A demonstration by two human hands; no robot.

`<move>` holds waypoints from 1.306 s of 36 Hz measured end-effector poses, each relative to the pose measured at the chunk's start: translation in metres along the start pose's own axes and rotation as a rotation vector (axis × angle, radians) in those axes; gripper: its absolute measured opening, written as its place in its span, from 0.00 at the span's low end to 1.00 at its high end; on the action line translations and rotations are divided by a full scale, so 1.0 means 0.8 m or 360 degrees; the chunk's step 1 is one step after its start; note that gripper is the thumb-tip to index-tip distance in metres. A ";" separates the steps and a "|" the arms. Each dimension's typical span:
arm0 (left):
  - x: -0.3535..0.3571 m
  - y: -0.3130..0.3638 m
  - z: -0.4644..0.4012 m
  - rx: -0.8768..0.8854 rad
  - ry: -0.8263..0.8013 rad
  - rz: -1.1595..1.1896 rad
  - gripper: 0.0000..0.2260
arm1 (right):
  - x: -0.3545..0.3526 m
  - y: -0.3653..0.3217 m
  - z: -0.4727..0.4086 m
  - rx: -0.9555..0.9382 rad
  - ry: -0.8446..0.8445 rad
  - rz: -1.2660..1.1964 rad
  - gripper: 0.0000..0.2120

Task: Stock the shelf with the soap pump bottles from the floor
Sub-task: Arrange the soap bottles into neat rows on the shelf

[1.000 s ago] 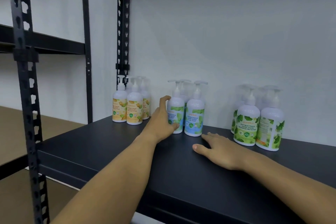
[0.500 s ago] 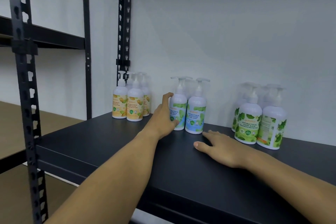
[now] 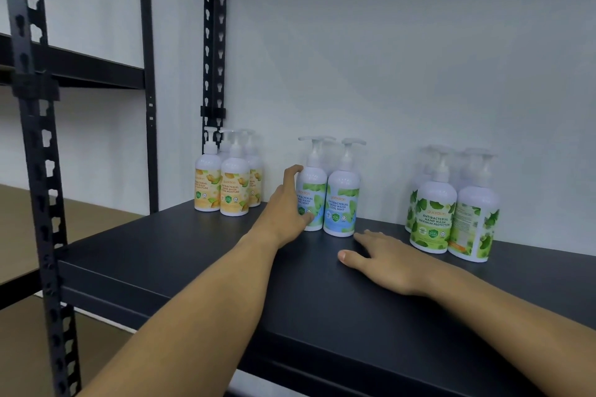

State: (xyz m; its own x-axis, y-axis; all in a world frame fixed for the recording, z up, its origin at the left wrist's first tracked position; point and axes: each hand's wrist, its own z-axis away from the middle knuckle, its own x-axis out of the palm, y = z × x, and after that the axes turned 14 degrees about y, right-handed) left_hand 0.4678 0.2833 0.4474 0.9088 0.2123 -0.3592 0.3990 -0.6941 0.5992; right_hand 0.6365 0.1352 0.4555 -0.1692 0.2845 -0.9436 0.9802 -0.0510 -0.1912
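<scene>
Head view, one frame. I see the black shelf running left to right, with a white wall close behind it and slotted black uprights at the left. Three clusters of soap pump bottles stand upright along the back of the shelf: yellow-label bottles at the left, near the rear post; blue-green mint bottles in the middle; green-label bottles at the right. The clusters stand well apart from each other. My left hand reaches across the shelf to the middle cluster; its grip is wrapped around the left mint bottle, thumb over the bottle's shoulder and fingers curled across the lower label. That bottle stands on the shelf, touching or just beside the right mint bottle; I cannot tell which. At least one more pump head shows behind this pair, blurred. My right hand lies palm-down on the shelf in front of the mint pair, fingers straight and spread, grasping nothing; its fingertips end just beside the base of the right mint bottle. A tan surface shows at the far left, beyond the uprights.
</scene>
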 end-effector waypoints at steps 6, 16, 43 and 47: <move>0.001 0.001 0.001 0.0007 0.0013 -0.0023 0.39 | 0.000 0.000 0.000 0.0001 -0.0006 0.0011 0.37; 0.005 0.003 0.001 -0.0024 0.0045 -0.0046 0.40 | 0.001 0.002 -0.002 -0.0013 -0.0012 0.0016 0.36; -0.010 0.046 0.026 -0.0168 0.0098 -0.0226 0.40 | -0.054 0.024 0.042 -0.0102 0.0451 -0.0445 0.19; -0.014 0.082 0.040 0.0041 0.0332 -0.0465 0.32 | -0.083 0.064 0.068 -0.0028 0.0935 -0.0642 0.07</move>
State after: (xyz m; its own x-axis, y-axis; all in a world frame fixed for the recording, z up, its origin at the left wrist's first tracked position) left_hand 0.4800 0.2132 0.4682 0.7632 0.5383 -0.3575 0.6449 -0.6000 0.4734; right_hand 0.6922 0.0618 0.4939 -0.4408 0.7473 -0.4973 0.8552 0.1813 -0.4856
